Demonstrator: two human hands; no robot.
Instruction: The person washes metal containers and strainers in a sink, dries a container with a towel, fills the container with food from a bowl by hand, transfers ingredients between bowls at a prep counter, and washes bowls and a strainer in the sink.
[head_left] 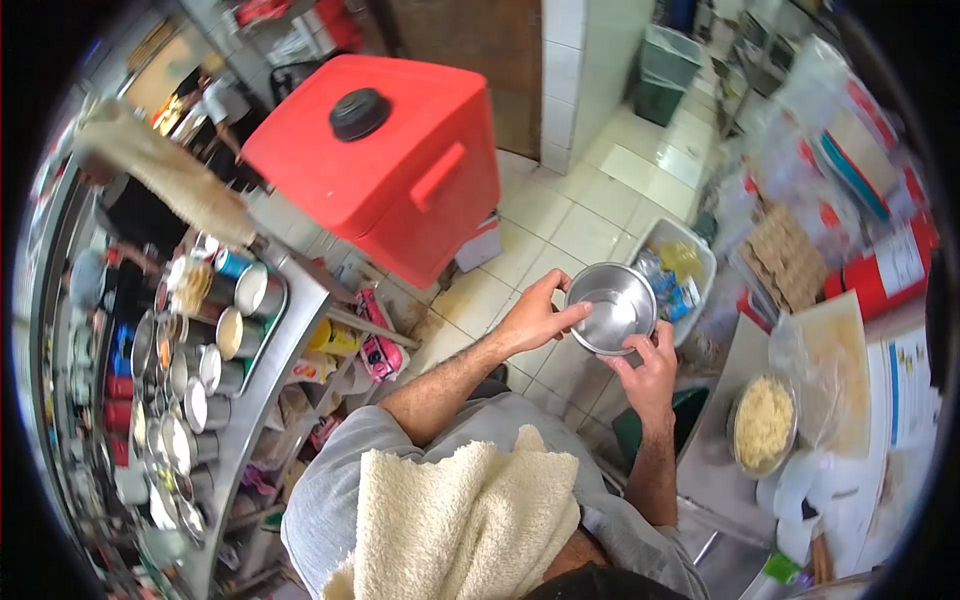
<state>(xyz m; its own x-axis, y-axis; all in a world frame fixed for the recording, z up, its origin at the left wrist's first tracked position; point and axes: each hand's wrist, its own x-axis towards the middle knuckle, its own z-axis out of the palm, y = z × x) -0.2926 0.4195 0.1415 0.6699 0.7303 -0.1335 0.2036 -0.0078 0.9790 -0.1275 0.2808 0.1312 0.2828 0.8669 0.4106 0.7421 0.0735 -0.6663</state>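
Observation:
Both hands hold a round stainless steel container (625, 300), straight-sided, its mouth tilted up toward me and nothing visible in it. My left hand (540, 318) grips the left side, thumb over the rim. On the lower right, my right hand (648, 368) has its fingers and thumb at the rim and wall. Below and beyond the container stands a white bin (708, 262) with plastic packets inside. A cream towel (455, 510) hangs over my chest.
A large red insulated box (400, 160) stands ahead to the left. Left, a steel counter (285, 350) carries several metal pots. On the right counter sit a bowl of pale grated food (765, 425), a cutting board (835, 365) and egg trays (785, 255). Someone (228, 105) is far left.

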